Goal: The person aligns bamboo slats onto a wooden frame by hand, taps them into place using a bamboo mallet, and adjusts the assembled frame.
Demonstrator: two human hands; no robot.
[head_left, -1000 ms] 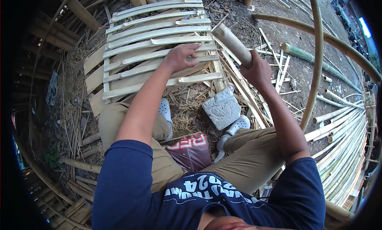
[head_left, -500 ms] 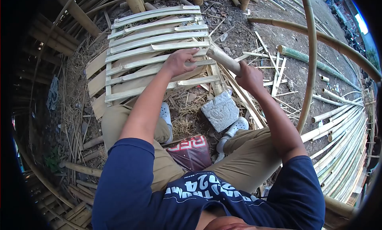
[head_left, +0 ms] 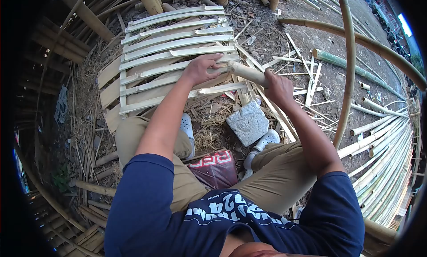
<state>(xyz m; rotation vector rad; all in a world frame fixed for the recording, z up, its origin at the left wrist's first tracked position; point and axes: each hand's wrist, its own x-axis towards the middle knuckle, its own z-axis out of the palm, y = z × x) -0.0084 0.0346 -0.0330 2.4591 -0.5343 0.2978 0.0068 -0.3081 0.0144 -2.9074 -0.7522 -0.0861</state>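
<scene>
A lattice of pale split-bamboo slats lies on the ground before me. My left hand rests at its right side, fingers and thumb closed about the end of one bamboo slat. In my right hand is a short, thick bamboo stick, gripped at its near end. The stick's far end meets the right edge of the lattice, just beside my left fingertips. Whether it presses on the slat or only touches it, I cannot tell.
A grey stone block sits between my feet, near a dark red bag with lettering. Bamboo poles are piled at right. A curved upright pole stands beyond my right arm. Split strips litter the ground.
The far end of the bamboo stick has come down and slightly left onto the lattice edge. My right hand has shifted a little with it; my left hand stays in place.
</scene>
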